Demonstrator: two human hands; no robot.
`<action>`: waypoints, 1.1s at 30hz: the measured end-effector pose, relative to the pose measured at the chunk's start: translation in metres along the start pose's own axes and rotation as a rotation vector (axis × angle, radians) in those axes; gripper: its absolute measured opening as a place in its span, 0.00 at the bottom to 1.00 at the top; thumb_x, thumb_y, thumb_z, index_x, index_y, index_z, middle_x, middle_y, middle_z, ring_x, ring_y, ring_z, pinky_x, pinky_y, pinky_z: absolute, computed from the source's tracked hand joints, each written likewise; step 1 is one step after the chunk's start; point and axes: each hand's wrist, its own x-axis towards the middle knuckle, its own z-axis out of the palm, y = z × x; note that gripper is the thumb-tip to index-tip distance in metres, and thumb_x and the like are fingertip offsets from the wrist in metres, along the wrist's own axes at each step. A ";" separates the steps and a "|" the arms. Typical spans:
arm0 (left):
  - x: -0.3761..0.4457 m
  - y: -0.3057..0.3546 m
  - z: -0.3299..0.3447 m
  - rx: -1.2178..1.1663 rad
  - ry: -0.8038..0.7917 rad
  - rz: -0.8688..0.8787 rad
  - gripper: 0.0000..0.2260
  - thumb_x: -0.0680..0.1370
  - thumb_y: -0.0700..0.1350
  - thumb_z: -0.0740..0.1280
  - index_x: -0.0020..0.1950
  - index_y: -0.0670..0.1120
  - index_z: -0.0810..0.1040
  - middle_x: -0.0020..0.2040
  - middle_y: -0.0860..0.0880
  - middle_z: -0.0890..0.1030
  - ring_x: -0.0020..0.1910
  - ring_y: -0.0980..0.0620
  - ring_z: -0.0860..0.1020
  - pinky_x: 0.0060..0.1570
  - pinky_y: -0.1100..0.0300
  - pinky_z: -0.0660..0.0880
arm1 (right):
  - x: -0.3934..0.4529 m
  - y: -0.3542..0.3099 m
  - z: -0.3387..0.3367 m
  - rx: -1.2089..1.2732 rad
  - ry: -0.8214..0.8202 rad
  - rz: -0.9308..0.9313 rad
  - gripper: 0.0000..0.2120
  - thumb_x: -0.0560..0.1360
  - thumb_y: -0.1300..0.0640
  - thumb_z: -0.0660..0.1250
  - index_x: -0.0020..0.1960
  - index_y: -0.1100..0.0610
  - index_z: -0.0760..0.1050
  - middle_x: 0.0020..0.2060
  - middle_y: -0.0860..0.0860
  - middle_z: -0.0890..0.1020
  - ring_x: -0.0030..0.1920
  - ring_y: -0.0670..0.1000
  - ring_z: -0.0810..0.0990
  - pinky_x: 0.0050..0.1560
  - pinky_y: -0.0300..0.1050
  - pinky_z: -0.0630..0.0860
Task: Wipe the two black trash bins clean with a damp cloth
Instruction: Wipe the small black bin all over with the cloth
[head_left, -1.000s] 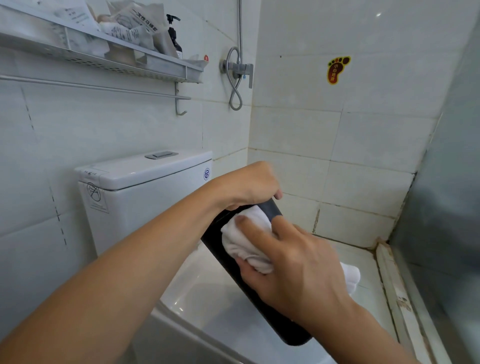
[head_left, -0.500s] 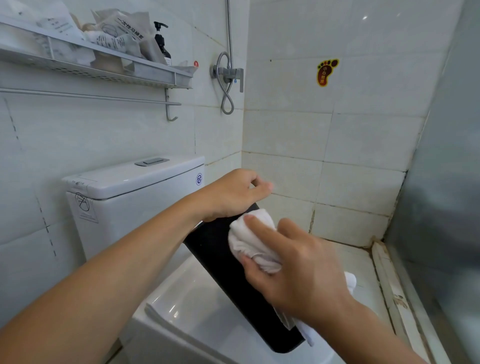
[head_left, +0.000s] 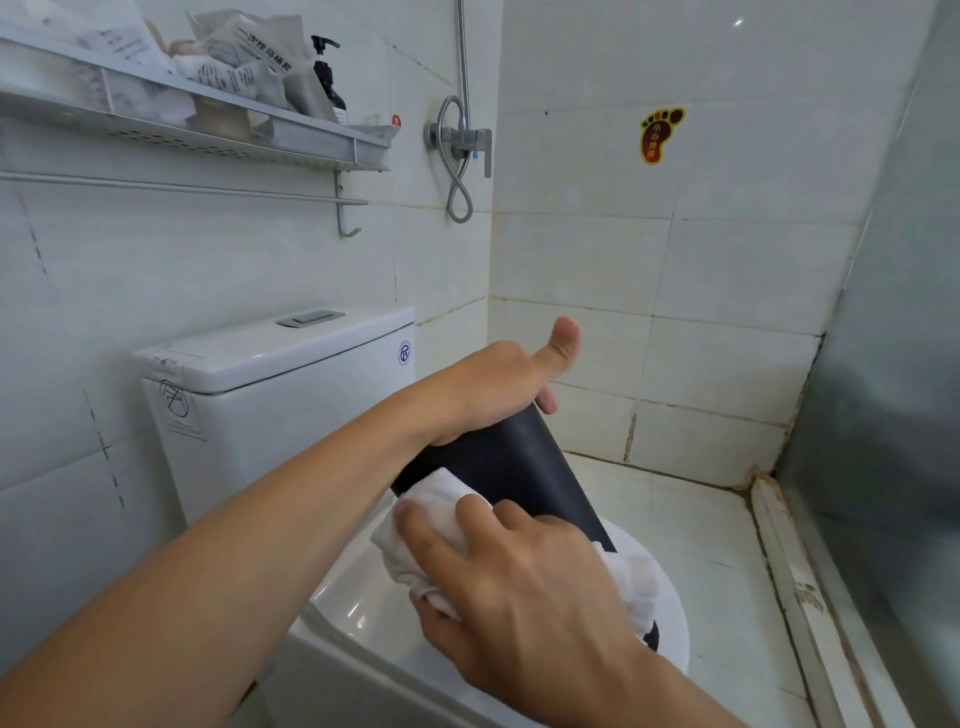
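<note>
1 black trash bin (head_left: 511, 462) is in view, held tilted above the toilet (head_left: 363, 613); a 2nd bin isn't visible, so probably half the job remains. The left hand (head_left: 493, 387) grips its upper end, thumb raised. The right hand (head_left: 519, 587) clutches the bunched white cloth (head_left: 431, 506) against its smooth, matte side.

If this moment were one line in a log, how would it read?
step: wiping bin | left hand: holds black bin tilted over toilet, thumb raised | right hand: presses white cloth against bin side
</note>
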 end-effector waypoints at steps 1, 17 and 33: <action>0.001 -0.002 0.001 0.025 -0.009 0.019 0.41 0.68 0.81 0.50 0.38 0.44 0.78 0.45 0.52 0.74 0.48 0.50 0.72 0.55 0.53 0.61 | 0.000 -0.002 0.001 -0.010 -0.002 0.002 0.26 0.71 0.42 0.69 0.67 0.48 0.79 0.38 0.49 0.75 0.30 0.53 0.71 0.24 0.45 0.67; -0.005 -0.007 -0.011 0.167 -0.019 -0.051 0.14 0.69 0.46 0.81 0.53 0.47 0.84 0.42 0.51 0.82 0.39 0.51 0.79 0.37 0.61 0.76 | 0.007 0.000 -0.019 -0.018 -0.107 0.217 0.21 0.68 0.42 0.73 0.59 0.48 0.80 0.36 0.49 0.71 0.29 0.54 0.73 0.26 0.44 0.58; 0.001 0.001 -0.001 0.184 -0.029 -0.083 0.12 0.67 0.47 0.75 0.49 0.48 0.82 0.44 0.48 0.75 0.40 0.51 0.73 0.44 0.55 0.72 | 0.015 0.000 -0.020 -0.025 -0.023 0.320 0.26 0.67 0.45 0.74 0.63 0.52 0.82 0.35 0.53 0.75 0.30 0.55 0.75 0.24 0.44 0.63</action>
